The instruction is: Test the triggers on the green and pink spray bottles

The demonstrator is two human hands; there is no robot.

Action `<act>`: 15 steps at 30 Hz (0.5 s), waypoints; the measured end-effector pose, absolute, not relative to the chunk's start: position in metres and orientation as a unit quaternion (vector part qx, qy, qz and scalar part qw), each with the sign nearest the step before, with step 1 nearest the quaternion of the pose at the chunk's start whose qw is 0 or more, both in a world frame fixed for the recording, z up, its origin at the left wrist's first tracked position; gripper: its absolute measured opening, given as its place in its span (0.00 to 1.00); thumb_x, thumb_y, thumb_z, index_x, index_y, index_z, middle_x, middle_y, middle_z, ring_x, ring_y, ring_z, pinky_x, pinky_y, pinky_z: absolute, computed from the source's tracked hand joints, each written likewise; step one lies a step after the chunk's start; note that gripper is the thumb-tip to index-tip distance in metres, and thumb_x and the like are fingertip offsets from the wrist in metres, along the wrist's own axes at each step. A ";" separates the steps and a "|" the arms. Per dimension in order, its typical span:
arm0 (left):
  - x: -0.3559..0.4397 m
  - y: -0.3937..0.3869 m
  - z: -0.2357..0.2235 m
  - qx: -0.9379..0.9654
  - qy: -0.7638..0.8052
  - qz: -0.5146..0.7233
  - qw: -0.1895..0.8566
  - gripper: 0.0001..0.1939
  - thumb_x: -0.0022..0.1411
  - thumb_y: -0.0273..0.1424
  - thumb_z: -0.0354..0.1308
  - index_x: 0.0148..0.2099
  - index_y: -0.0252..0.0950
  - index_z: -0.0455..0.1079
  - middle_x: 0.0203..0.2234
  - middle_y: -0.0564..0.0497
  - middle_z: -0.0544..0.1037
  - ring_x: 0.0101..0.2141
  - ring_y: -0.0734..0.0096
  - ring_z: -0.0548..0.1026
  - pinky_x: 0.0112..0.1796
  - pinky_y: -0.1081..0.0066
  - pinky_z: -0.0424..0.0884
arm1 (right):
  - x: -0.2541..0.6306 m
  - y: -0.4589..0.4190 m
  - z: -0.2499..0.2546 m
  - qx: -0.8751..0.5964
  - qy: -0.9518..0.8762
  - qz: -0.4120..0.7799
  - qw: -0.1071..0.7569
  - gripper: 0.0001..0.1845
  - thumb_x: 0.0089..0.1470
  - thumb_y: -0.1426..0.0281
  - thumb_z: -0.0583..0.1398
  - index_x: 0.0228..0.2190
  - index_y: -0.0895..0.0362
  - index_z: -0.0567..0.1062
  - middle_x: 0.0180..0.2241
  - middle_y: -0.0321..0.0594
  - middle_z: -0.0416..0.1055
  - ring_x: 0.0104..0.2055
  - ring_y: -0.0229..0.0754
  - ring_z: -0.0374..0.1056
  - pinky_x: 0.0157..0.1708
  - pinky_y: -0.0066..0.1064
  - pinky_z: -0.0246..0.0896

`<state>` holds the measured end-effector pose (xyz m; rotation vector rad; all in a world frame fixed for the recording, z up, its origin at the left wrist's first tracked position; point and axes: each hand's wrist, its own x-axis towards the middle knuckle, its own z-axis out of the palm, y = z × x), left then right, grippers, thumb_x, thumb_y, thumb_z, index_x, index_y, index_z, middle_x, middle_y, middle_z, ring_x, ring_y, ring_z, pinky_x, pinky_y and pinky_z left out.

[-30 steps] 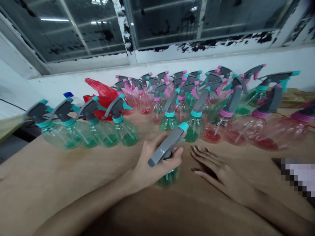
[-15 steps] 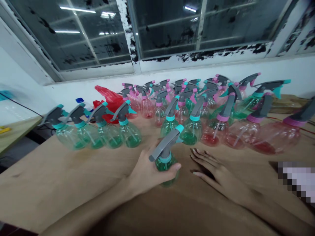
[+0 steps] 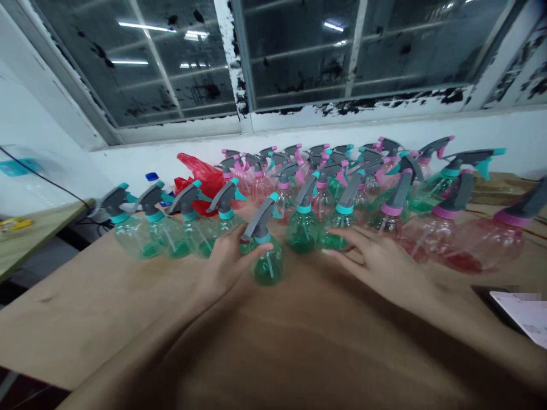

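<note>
My left hand [image 3: 228, 256] is closed around a green spray bottle [image 3: 269, 265] with a grey trigger head and turquoise nozzle, its thumb across the front below the collar. Beside it, to the left, stands a row of similar green bottles [image 3: 166, 236]. My right hand [image 3: 384, 265] has its thumb and fingers apart, close in front of another green spray bottle [image 3: 335, 239]. Whether its fingertips touch that bottle I cannot tell. Between the hands, one more green bottle [image 3: 302, 233] stands upright on the wooden table [image 3: 273, 336].
Red bottles with pink collars [image 3: 431, 230] line the right side. Many more spray bottles crowd the back near the wall. A red plastic bag [image 3: 203, 173] lies behind the left row. At the right edge is a flat dark-edged object with a pale face [image 3: 521, 316].
My left hand has carried its green bottle forward and left, toward the left row. My right hand has risen from the tabletop to the front of a green bottle.
</note>
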<state>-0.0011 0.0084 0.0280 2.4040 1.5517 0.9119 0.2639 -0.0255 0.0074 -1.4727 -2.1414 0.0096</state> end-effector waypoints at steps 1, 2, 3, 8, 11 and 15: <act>-0.002 0.014 0.028 0.802 0.509 0.305 0.071 0.18 0.56 0.43 0.57 0.43 0.36 0.66 0.33 0.48 0.77 0.32 0.62 0.76 0.30 0.67 0.71 | 0.259 -0.021 0.012 -0.560 -0.782 -0.001 0.275 0.24 0.56 0.56 0.50 0.50 0.52 0.67 0.46 0.44 0.71 0.36 0.50 0.73 0.35 0.44 0.68; -0.002 0.019 0.028 0.805 0.501 0.310 0.074 0.18 0.57 0.43 0.57 0.44 0.36 0.66 0.34 0.47 0.77 0.33 0.61 0.76 0.31 0.67 0.72 | 0.255 -0.016 0.015 -0.575 -0.770 -0.004 0.277 0.26 0.55 0.55 0.51 0.52 0.54 0.65 0.46 0.46 0.71 0.35 0.51 0.73 0.34 0.45 0.68; -0.002 0.023 0.028 0.807 0.496 0.312 0.075 0.18 0.57 0.42 0.57 0.45 0.36 0.66 0.35 0.47 0.77 0.34 0.61 0.76 0.32 0.67 0.72 | 0.251 -0.010 0.016 -0.591 -0.757 -0.002 0.277 0.29 0.54 0.54 0.51 0.54 0.55 0.64 0.44 0.48 0.72 0.35 0.53 0.73 0.33 0.45 0.68; 0.002 0.036 0.031 0.814 0.486 0.304 0.088 0.19 0.58 0.40 0.57 0.48 0.35 0.65 0.37 0.47 0.75 0.35 0.64 0.76 0.35 0.67 0.73 | 0.233 0.014 0.013 -0.615 -0.724 0.097 0.297 0.41 0.48 0.48 0.54 0.57 0.60 0.59 0.33 0.50 0.75 0.37 0.58 0.72 0.34 0.48 0.66; 0.004 0.042 0.033 0.811 0.491 0.303 0.091 0.18 0.58 0.39 0.57 0.48 0.35 0.64 0.35 0.47 0.76 0.35 0.63 0.76 0.35 0.66 0.73 | 0.224 0.025 0.010 -0.614 -0.705 0.164 0.314 0.45 0.48 0.49 0.55 0.58 0.65 0.55 0.26 0.47 0.75 0.30 0.55 0.73 0.32 0.48 0.67; 0.006 0.052 0.034 0.812 0.492 0.298 0.100 0.19 0.57 0.38 0.57 0.48 0.34 0.64 0.35 0.47 0.76 0.35 0.63 0.77 0.35 0.66 0.73 | 0.215 0.037 0.005 -0.606 -0.688 0.226 0.330 0.46 0.50 0.49 0.53 0.60 0.65 0.49 0.23 0.43 0.74 0.17 0.43 0.69 0.18 0.37 0.67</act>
